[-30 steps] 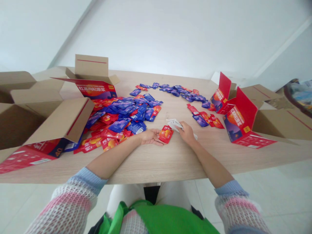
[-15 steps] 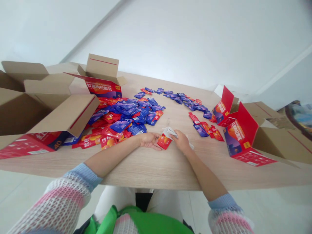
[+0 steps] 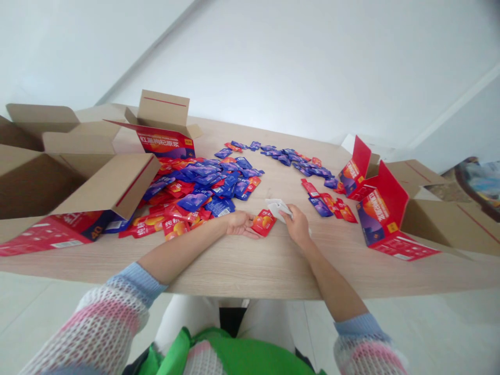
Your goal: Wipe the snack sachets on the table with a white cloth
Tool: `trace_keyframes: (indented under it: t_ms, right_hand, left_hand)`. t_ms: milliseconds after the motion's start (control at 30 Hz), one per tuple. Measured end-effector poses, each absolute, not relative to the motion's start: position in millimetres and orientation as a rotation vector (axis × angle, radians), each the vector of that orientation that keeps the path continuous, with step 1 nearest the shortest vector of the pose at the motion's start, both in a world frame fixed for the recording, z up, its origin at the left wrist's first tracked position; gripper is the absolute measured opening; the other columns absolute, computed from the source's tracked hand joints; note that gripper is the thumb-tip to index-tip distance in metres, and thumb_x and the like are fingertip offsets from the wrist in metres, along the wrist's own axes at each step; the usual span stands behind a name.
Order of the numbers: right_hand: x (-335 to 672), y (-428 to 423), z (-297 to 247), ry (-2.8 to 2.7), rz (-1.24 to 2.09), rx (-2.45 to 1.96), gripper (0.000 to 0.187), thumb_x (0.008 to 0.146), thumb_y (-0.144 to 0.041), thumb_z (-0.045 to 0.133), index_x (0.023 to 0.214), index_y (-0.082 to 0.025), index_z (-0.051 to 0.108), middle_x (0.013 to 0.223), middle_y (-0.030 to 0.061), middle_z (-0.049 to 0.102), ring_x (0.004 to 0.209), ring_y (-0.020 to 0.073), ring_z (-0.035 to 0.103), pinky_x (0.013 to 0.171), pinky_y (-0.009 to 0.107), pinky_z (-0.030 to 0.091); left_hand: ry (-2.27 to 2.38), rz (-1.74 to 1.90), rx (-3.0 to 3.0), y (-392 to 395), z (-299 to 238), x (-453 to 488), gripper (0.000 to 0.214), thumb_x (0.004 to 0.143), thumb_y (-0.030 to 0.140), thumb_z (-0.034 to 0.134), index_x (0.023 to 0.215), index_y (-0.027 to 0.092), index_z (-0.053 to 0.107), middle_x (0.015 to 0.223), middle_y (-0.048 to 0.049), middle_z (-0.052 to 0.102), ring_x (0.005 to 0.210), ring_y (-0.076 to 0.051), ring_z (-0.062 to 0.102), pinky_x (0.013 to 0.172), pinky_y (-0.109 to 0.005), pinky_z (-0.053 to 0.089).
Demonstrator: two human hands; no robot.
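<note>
1. Looking over the pale wood table, you have most of the flat foil sachets in one big blue-and-red heap on its left half, its left end running under a brown cardboard flap.
2. Far fewer lie spread toward the right half: a loose arc of blue sachets near the far edge and a short scatter of red and blue sachets beside the right-hand carton.
3. Your left hand rests palm down, its fingers relaxed and open, holding nothing. They lie just beside a red sachet with an orange fruit print, which sits alone near the middle of the table, toward the front edge.
4. Your right hand is closed in a pinch on a crumpled white wrapper, just beyond that red sachet.
5. An opened red-printed carton stands near the far left corner, and a second opened red-printed carton stands at the right end.
6. You cannot see the heap's lower layers, so its count is unclear. The wrapper's material is hard to tell, part of it is hidden by your fingers, and the cartons' contents do not show.
</note>
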State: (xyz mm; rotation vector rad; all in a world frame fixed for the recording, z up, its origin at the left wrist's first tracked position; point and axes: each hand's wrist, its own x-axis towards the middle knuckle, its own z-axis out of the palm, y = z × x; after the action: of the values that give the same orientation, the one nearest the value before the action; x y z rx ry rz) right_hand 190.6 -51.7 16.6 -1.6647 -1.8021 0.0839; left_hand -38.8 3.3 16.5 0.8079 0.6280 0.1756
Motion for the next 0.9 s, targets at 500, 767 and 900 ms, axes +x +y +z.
trace_keyframes:
  t_ms: [500,767,900]
  right_hand:
    - [200.6,-17.6,9.6,-1.839,-0.041,-2.190,0.033,0.091,-0.042,0.045,0.108,-0.017,0.058,0.104,0.0122,0.063,0.097,0.0235,0.058,0.080,0.031,0.040]
    - [240.9,-22.4,8.4,-1.425,0.113,-2.186,0.041,0.079,-0.049,0.061,0.105,-0.017,0.062,0.097,0.0107,0.067,0.091,0.0251,0.061,0.077,0.032,0.042]
    - [239.9,-29.8,23.3,-1.283,0.008,-1.843,0.041,0.085,-0.048,0.050,0.104,-0.012,0.058,0.099,0.0123,0.066,0.089,0.0225,0.059,0.079,0.031,0.042]
  left_hand:
    - [0.773,0.269,0.861,-6.9,24.1,-31.4,0.037,0.065,0.009,0.076,0.099,0.008,0.063,0.090,-0.0126,0.071,0.080,-0.020,0.069,0.079,-0.033,0.054]
    - [1.447,0.825,1.867,-41.1,22.2,-23.6,0.037,0.081,0.028,0.063,0.115,0.020,0.055,0.099,-0.0054,0.067,0.090,-0.021,0.063,0.081,-0.030,0.047]
    - [1.557,0.698,2.242,-36.3,28.7,-30.4,0.020,0.087,0.023,0.052,0.105,0.021,0.062,0.104,-0.0068,0.065,0.099,-0.022,0.058,0.085,-0.029,0.043]
